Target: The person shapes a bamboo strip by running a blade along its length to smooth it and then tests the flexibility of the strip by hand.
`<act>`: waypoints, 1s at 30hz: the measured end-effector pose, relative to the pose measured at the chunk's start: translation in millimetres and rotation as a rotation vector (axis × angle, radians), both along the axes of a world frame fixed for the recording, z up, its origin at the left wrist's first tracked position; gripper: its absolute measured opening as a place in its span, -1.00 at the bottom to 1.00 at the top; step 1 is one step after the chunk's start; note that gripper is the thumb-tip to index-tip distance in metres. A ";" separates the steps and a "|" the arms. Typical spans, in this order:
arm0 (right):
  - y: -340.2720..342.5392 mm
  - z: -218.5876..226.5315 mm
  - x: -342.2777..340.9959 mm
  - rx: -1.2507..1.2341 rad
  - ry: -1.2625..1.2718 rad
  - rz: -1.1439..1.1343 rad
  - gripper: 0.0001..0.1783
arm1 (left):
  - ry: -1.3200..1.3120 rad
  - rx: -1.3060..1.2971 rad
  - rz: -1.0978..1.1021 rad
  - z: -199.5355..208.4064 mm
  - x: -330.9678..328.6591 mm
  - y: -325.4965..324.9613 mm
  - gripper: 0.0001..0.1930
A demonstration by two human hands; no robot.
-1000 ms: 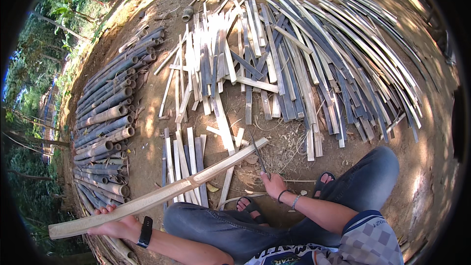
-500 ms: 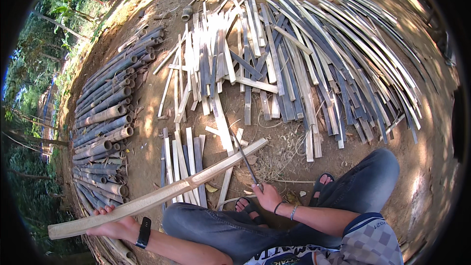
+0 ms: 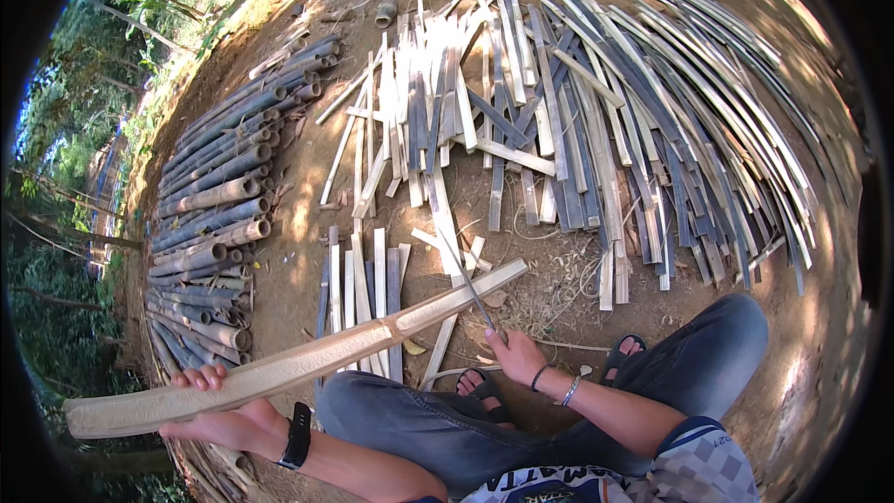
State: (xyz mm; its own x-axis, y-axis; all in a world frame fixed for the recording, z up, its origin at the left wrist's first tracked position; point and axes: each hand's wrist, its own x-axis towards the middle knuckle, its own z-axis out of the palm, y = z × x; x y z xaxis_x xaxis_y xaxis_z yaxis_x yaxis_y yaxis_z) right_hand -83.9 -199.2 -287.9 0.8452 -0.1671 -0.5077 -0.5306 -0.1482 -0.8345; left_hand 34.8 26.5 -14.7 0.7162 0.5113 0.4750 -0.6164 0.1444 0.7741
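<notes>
A long pale split-bamboo strip (image 3: pixel 307 360) slants across my lap, its near left end lower and its far right end raised. My left hand (image 3: pixel 233 421) is closed around it near the left end, thumb and palm below and fingertips showing over the upper edge. In my closed right hand (image 3: pixel 518 357) is the handle of a long thin-bladed knife (image 3: pixel 479 301). The blade points up and away, crossing the strip close to its far end. Whether its edge bites into the bamboo I cannot tell.
Several short bamboo slats (image 3: pixel 377 291) lie before my left knee. Beyond spreads a large heap of dark and pale slats (image 3: pixel 596 121). Round bamboo poles (image 3: pixel 219 191) are stacked at the left. Thin shavings (image 3: pixel 559 279) litter the dirt near my sandalled feet.
The view has turned a little, so the ground things sit farther right. The strip's left end has shifted leftward and its pale face shows broader. Both hands keep their holds.
</notes>
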 end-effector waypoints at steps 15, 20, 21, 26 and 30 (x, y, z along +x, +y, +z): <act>-7.5 20.4 0.3 0.028 -0.138 0.049 -0.42 | -0.132 0.032 -0.312 8.1 -14.5 -23.6 -0.34; -0.6 57.8 -3.3 0.067 -0.141 0.039 -0.43 | -0.151 0.019 -0.367 4.7 -11.1 -12.9 -0.34; 0.2 61.5 -4.9 0.088 -0.149 0.037 -0.44 | -0.158 0.021 -0.378 5.0 -12.1 -14.4 -0.34; 3.8 56.9 -9.0 0.081 -0.294 0.092 -0.42 | -0.181 0.046 -0.417 7.6 -16.3 -22.4 -0.34; -10.2 17.7 -0.9 -0.043 -0.178 -0.010 -0.44 | -0.171 0.027 -0.441 6.9 -13.1 -23.8 -0.33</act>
State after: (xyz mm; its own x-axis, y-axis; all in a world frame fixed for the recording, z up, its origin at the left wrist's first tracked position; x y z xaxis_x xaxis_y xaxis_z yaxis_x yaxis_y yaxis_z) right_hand -84.8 -209.4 -270.2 0.9193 -0.1941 -0.3424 -0.3766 -0.1815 -0.9084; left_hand 21.6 2.7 -7.8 0.7724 0.1615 0.6143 -0.6199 0.4021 0.6738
